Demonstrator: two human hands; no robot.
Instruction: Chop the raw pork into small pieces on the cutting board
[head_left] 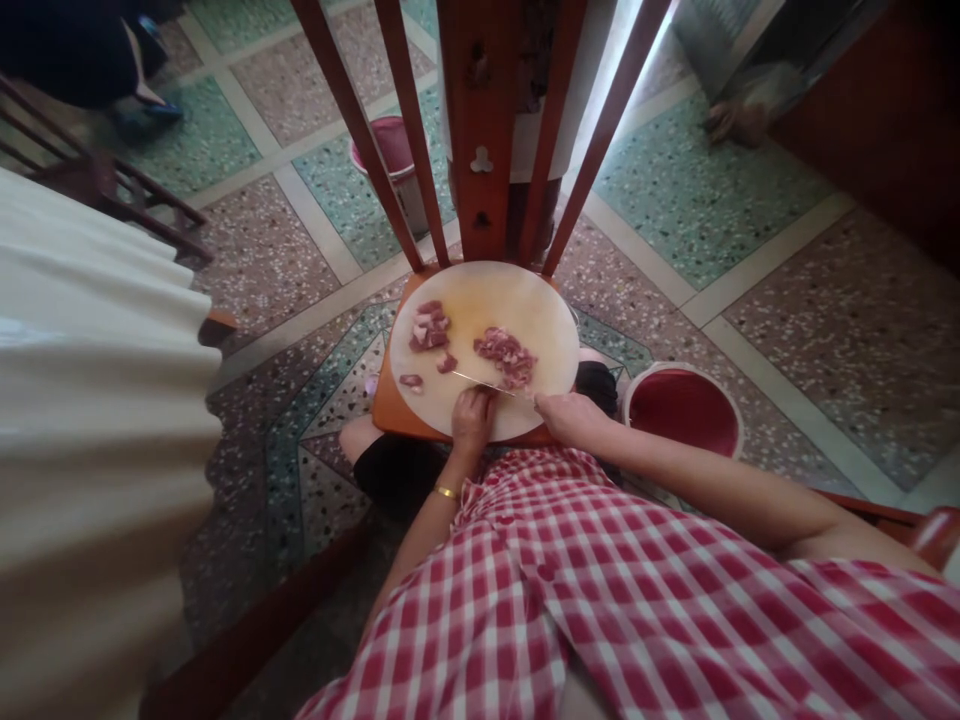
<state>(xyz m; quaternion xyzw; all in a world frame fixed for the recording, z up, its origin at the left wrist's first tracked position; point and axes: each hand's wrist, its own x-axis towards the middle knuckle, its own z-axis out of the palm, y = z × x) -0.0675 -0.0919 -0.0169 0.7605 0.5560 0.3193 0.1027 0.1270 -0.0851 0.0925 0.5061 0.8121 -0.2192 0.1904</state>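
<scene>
A round pale cutting board [480, 298] lies on the seat of a wooden chair [480, 120]. On it are a pile of cut raw meat [429, 328] at the left, a second pile of meat [508, 356] at the right, and loose bits [411, 381] near the front. My right hand [571, 412] is closed on the handle of a thin knife [484, 383], whose blade lies across the board's near part, beside the right pile. My left hand [474, 418], with a gold bangle [447, 491] on the wrist, rests curled at the board's near edge by the blade. What its fingers hold is hidden.
A red bucket [684, 410] stands on the tiled floor right of the chair. A pink bucket [394, 150] stands behind the chair back. White cloth [90, 400] fills the left side. Another chair's frame [142, 200] is at the far left.
</scene>
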